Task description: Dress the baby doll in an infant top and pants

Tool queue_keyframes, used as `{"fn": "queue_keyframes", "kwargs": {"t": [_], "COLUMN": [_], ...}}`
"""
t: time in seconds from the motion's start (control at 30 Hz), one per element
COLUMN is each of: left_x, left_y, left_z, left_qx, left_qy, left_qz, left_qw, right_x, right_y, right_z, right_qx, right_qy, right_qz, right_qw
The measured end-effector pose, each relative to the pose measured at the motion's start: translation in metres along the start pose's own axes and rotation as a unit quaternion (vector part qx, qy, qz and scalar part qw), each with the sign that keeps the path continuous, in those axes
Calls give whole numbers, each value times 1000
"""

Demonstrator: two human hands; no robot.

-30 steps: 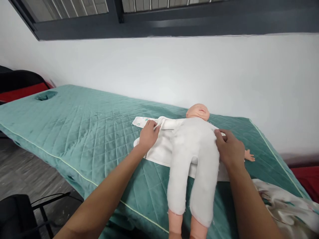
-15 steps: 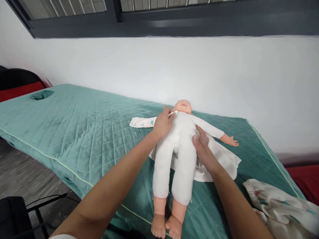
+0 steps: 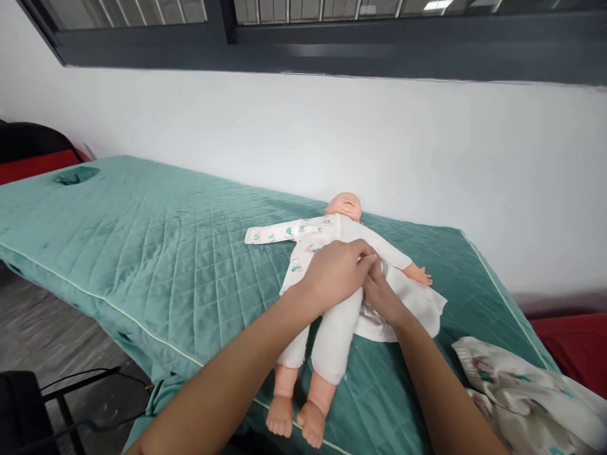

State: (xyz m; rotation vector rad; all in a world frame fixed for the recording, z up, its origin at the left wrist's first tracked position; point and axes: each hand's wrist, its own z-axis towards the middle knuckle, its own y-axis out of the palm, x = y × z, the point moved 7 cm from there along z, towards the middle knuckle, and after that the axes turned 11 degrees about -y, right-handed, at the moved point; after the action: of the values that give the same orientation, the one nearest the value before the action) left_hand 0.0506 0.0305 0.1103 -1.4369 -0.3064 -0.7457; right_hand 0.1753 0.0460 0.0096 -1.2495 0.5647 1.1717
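- A long massage table under a teal quilted cover (image 3: pixel 142 240) runs from nine o'clock to four o'clock across the room, set against a plain white wall (image 3: pixel 427 145) below a dark-framed window (image 3: pixel 332 50).
- A soft baby doll with a white cloth body and peach plastic head and feet (image 3: pixel 332 335) lies face up near the table's far end. Its head points to twelve o'clock and its bare feet reach the near edge at six.
- A white baby top printed with small green figures (image 3: pixel 303 243) is spread under and partly over the doll. One empty sleeve stretches to nine o'clock, and its plain white flap lies open on the cover at four o'clock of the doll.
- A crumpled printed cloth (image 3: pixel 521 392) sits at the table's corner, at four o'clock of the doll and well apart from it.
- The person's left hand (image 3: pixel 336 272) rests palm down on the doll's belly, fingers laid close together over the printed front.
- The right hand (image 3: pixel 382 297) touches the doll's side just beside the left, at its four o'clock. Its fingertips are tucked under the left hand's fingers, so its grip cannot be told.
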Motion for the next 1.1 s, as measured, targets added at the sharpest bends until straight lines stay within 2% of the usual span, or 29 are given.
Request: {"fn": "queue_keyframes", "kwargs": {"t": [0.07, 0.1, 0.17, 0.23, 0.33, 0.43, 0.5, 0.6, 0.67, 0.73, 0.83, 0.9, 1.0, 1.1], "left_x": [-7, -17, -43, -66, -84, -85, -83, -80, -71, -53, -14, 21, 70, 87], "left_y": [-11, -17, -27, -27, -12, -2, -3, -16, -26, -31, -21, -3, 37, 80], "left_z": [-20, -30, -47, -61, -73, -81, -81, -68, -51, -27, 15, 38, 62, 83], "left_qx": [36, 74, 169, 216, 180, 134, 122, 148, 183, 194, 130, 52, -53, -137], "left_qy": [18, 7, -32, -60, -58, -33, -27, -38, -22, 15, 61, 120, 215, 226], "left_qz": [-76, -92, -92, -71, -33, -18, -28, -36, -22, 8, 39, 49, 118, 234], "left_qw": [996, 993, 981, 972, 981, 990, 992, 988, 983, 981, 989, 990, 968, 935], "right_x": [1, 0, -2, -3, 1, 5, 7, 6, 3, 0, -3, -4, -5, -3], "right_y": [-1, -2, -2, -1, -1, -2, -3, -3, -3, -2, -2, -5, -7, -7], "right_z": [0, 1, 1, 1, 1, 2, 2, 2, 2, 3, 4, 5, 5, 3], "right_qx": [12, 18, 23, 23, 25, 31, 30, 29, 34, 37, 38, 47, 42, 44], "right_qy": [22, 28, 32, 37, 44, 41, 40, 40, 30, 15, -4, -15, -24, -21], "right_qz": [3, 8, 13, 18, 22, 23, 22, 18, 18, 24, 36, 34, 22, 20], "right_qw": [1000, 999, 999, 999, 999, 998, 999, 999, 999, 999, 999, 998, 999, 999]}}
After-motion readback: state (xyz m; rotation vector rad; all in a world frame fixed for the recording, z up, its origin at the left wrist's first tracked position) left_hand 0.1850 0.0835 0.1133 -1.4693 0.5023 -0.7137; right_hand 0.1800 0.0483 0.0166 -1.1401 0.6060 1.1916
